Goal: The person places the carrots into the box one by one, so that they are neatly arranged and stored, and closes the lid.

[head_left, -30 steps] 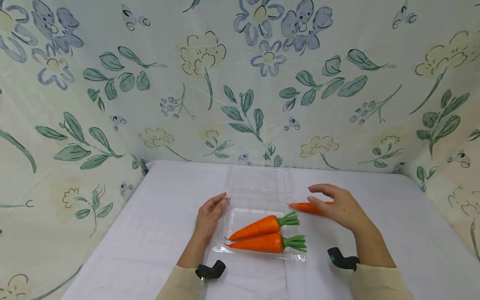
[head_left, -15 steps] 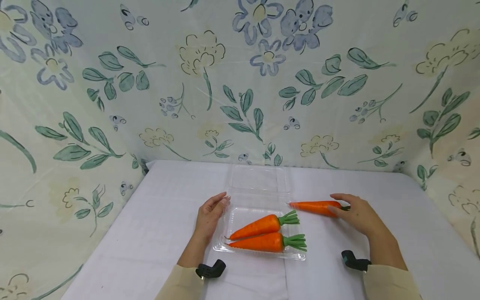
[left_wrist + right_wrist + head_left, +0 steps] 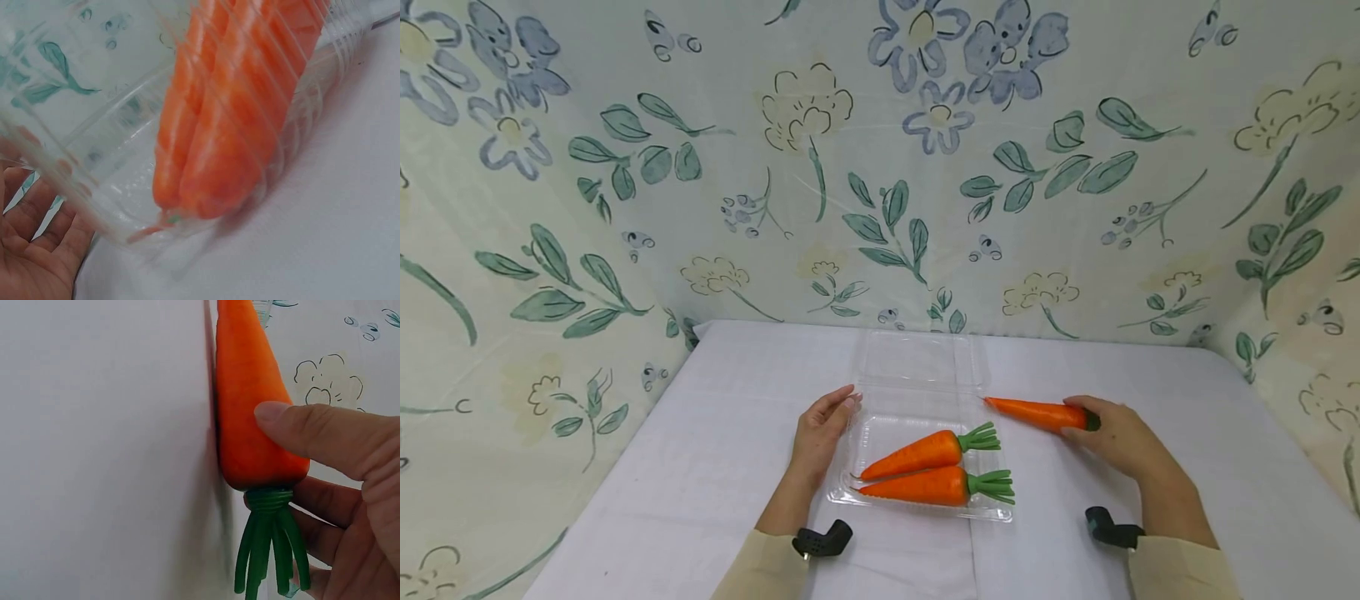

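A clear plastic clamshell container (image 3: pixel 917 512) lies with its lid folded back, two orange carrots with green tops side by side in its base: the upper carrot (image 3: pixel 917 454) and the lower carrot (image 3: pixel 917 487). My left hand (image 3: pixel 818 433) rests against the container's left side, fingers loosely extended; in the left wrist view those fingers (image 3: pixel 53 231) show beside the clear wall. To the container's right, my right hand (image 3: pixel 1116 437) grips a third carrot (image 3: pixel 1030 412) by its thick end. The right wrist view shows the thumb on this carrot (image 3: pixel 250 425), its green stems hanging free.
The clear lid (image 3: pixel 917 360) lies flat behind the base, near the back edge of the white-covered table (image 3: pixel 700 467). A floral cloth (image 3: pixel 820 250) hangs behind the table and at its sides. Black wrist cameras sit on both wrists.
My right hand has moved right along the third carrot to its thick end and now grips it; the carrot has shifted and turned slightly. The left hand and the container have stayed put.
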The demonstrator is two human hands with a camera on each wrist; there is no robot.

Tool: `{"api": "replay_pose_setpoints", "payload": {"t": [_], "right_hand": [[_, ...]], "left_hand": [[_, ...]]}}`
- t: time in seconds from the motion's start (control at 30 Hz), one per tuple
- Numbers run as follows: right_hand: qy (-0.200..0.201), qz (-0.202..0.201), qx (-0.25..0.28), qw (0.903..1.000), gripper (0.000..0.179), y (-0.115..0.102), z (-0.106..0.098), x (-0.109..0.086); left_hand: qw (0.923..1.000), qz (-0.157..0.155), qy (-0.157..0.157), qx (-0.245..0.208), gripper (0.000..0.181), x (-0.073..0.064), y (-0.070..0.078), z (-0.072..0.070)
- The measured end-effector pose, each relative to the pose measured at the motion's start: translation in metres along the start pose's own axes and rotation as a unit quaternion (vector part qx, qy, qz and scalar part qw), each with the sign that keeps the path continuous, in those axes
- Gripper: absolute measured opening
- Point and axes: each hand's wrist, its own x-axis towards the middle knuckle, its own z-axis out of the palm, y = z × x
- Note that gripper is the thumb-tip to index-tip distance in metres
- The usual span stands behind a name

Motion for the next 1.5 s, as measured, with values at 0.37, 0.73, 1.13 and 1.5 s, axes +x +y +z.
{"api": "replay_pose_setpoints", "payload": {"t": [0.37, 0.73, 1.13, 1.5], "right_hand": [[0.068, -0.012, 0.002, 0.9976, 0.078, -0.007, -0.024, -0.016], [0.118, -0.055, 0.036, 0.9909, 0.076, -0.035, -0.036, -0.037], [0.074, -0.192, 0.05, 0.9773, 0.053, -0.102, -0.017, -0.042], [0.002, -0.258, 0.038, 0.9655, 0.049, -0.134, 0.012, -0.027]], "left_hand": [[1.0, 0.004, 0.002, 0.006, 0.041, 0.0, -0.001, -0.001], [0.9999, 0.002, -0.001, 0.011, 0.041, 0.0, -0.004, -0.001], [1.0, 0.006, 0.0, 0.002, 0.041, 0.0, -0.001, 0.0], [1.0, 0.002, -0.003, 0.005, 0.042, 0.003, -0.005, -0.001]]}}
